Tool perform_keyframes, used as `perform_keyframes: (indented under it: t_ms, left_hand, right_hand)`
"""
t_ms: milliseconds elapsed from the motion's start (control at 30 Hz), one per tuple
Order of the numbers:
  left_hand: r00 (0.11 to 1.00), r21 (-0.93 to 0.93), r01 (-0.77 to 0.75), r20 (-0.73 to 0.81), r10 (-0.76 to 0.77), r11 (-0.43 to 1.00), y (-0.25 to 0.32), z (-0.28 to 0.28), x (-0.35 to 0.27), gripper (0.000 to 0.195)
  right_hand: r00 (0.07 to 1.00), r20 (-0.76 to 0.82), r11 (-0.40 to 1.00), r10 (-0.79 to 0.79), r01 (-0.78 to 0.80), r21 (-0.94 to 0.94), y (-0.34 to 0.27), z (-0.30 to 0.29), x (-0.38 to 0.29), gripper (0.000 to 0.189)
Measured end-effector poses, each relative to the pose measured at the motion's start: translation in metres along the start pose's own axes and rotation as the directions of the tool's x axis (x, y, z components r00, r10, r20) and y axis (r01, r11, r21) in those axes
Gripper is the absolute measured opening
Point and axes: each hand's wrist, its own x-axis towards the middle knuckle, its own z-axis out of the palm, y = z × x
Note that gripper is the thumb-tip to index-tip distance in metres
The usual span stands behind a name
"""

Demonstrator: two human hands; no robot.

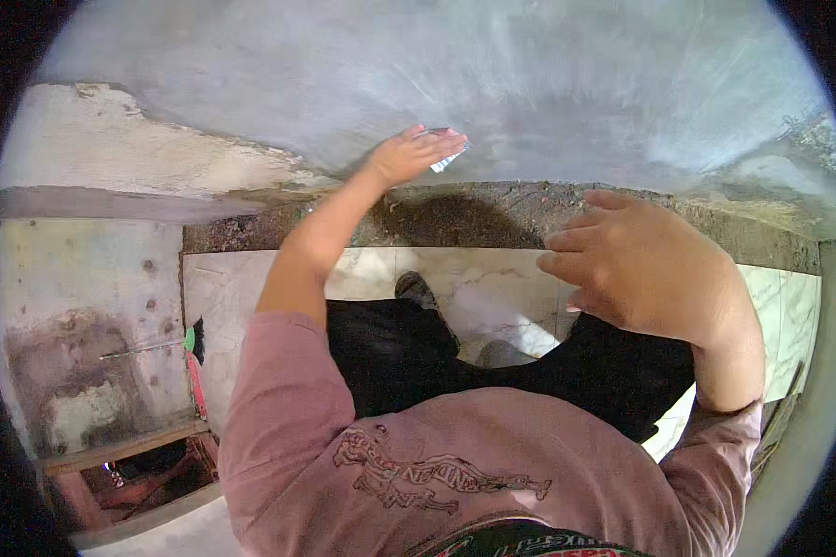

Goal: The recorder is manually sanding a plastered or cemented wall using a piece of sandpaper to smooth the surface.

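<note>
My left hand (418, 154) presses a small folded sheet (449, 161) flat against the smooth grey wall (564, 83). The sheet's pale, printed underside shows below the fingers; it may be sandpaper, but most of it is covered by the hand. Closer to the camera, my right hand (620, 264) hovers before the lower wall with its fingers apart and nothing in them. A rough strip of bare mortar (460, 216) runs along the wall's foot, partly in shadow. Patches of older, peeling cream surface (146, 150) border the grey coat on the left.
Marble-patterned tiles (494, 292) cover the floor under my feet. At left, a broom with a green head (190, 340) and a red object (196, 386) are near a stained board (90, 320). A wooden-framed opening (139, 473) lies below it. Thin sticks (773, 438) stand at right.
</note>
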Motion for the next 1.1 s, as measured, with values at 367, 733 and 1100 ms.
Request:
perform_keyframes:
  t_ms: [367, 733, 1100]
  left_hand:
    - [0.944, -0.437, -0.320, -0.069, 0.324, 0.840, 0.048, -0.057, 0.028, 0.042]
    - [0.999, -0.139, -0.030, 0.029, 0.034, 0.990, -0.041, -0.051, 0.004, 0.052]
    - [0.988, -0.470, -0.141, -0.018, 0.151, 0.871, -0.001, -0.083, 0.015, 0.054]
  right_hand:
    - [0.990, 0.135, 0.997, 0.033, -0.042, 0.059, -0.005, 0.003, -0.006, 0.029]
    - [0.990, 0.125, 0.996, 0.067, -0.074, 0.050, -0.004, 0.007, -0.010, 0.035]
    - [0.936, 0.291, 0.971, 0.197, -0.227, 0.072, -0.003, 0.004, -0.026, 0.043]
